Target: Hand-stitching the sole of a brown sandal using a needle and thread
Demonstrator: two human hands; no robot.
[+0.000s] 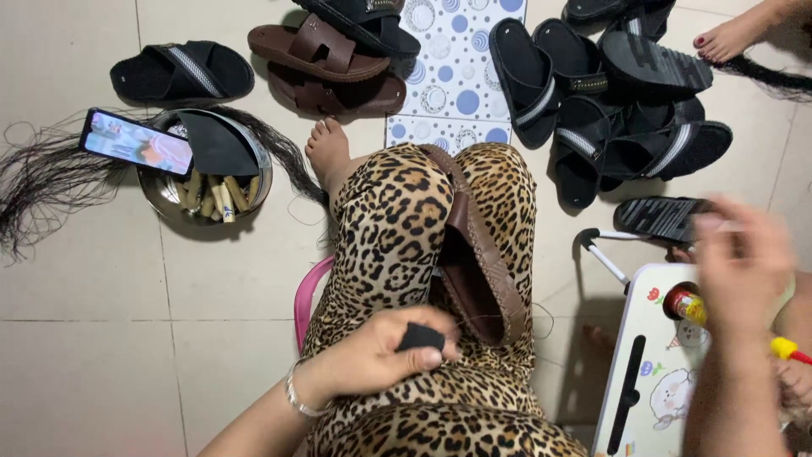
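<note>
My left hand (385,351) rests on my leopard-print lap, fingers closed on a small black piece (420,338). A brown sandal (474,254) lies sole-edge up between my knees, just right of that hand. My right hand (743,267) is raised and blurred over a small white folding table (647,381), next to a red-capped bottle (683,303); whether it holds anything I cannot tell. My bare foot (328,151) pokes out ahead.
Black sandals (617,101) are piled at upper right, brown sandals (326,63) and one black sandal (182,72) at the top. A metal bowl (207,182) holds sticks, with a phone (135,142) leaning on it. Dark fibres (42,178) spread left. Another person's foot (732,35) is at top right.
</note>
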